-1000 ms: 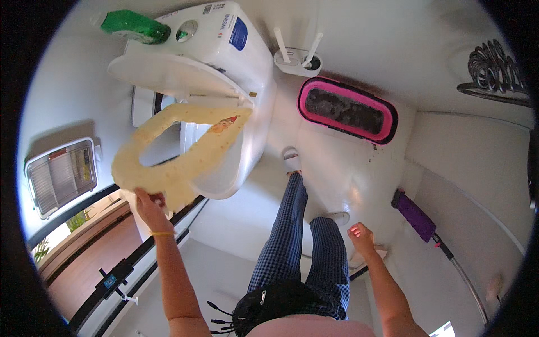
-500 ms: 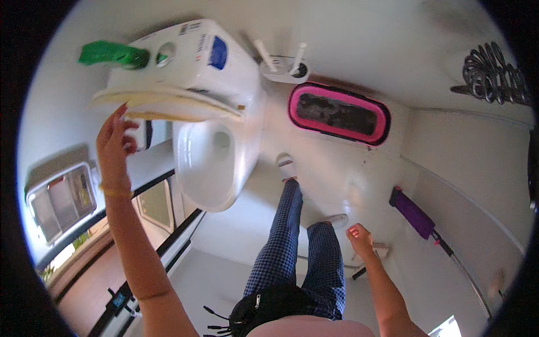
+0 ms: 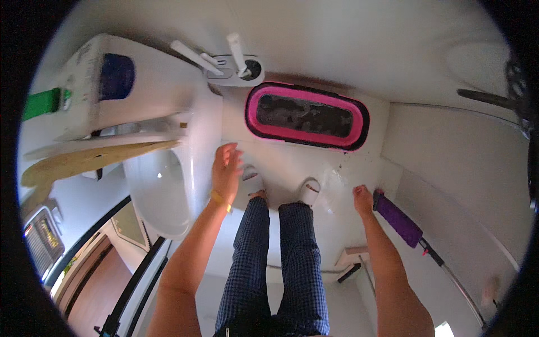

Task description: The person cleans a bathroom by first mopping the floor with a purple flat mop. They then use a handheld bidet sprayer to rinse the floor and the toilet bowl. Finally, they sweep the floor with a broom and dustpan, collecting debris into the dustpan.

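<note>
My left hand (image 3: 225, 171) was half open, holding nothing, near the toilet (image 3: 197, 147); my right hand (image 3: 363, 199) was loosely clenched, near the purple mop (image 3: 398, 221).

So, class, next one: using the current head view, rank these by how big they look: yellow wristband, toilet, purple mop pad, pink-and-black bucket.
Largest to smallest:
1. toilet
2. pink-and-black bucket
3. purple mop pad
4. yellow wristband
</note>
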Available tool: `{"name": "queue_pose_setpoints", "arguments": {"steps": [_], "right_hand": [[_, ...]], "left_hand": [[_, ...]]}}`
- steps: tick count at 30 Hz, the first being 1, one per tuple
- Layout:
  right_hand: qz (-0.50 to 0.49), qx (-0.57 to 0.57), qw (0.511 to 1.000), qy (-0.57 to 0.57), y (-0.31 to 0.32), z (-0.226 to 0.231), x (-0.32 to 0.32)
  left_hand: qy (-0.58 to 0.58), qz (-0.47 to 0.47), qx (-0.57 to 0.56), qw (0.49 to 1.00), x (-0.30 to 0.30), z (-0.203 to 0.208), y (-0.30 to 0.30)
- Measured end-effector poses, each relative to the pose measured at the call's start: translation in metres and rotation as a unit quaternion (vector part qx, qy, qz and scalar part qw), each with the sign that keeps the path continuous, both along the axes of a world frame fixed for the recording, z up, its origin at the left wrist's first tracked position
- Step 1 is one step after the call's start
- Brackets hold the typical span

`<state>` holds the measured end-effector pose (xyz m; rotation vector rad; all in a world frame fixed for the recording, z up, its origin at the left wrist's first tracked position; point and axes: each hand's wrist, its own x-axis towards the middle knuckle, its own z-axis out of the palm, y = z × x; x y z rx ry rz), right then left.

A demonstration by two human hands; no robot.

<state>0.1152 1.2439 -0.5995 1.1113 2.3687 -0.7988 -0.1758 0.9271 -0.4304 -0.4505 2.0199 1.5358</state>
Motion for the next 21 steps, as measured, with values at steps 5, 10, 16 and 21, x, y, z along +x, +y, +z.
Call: {"name": "queue_pose_setpoints", "arguments": {"steps": [5, 10, 16, 21], "right_hand": [[0.029, 0.137, 0.99, 0.025, 0.096, -0.125, -0.051], [-0.107, 0.176, 0.975, 0.086, 0.135, -0.159, -0.099], [-0.432, -0.199, 0.879, 0.037, 0.129, -0.153, -0.155], [-0.413, -0.312, 0.824, 0.231, 0.15, -0.177, -0.134]], "left_hand": [[0.029, 0.04, -0.285, 0.957, -0.056, -0.265, -0.023], [0.07, -0.013, -0.288, 0.955, -0.078, -0.357, -0.032], [0.032, -0.022, -0.171, 0.985, -0.096, -0.368, -0.03], [-0.126, 0.107, -0.01, 0.986, -0.103, -0.342, 0.003]]}}
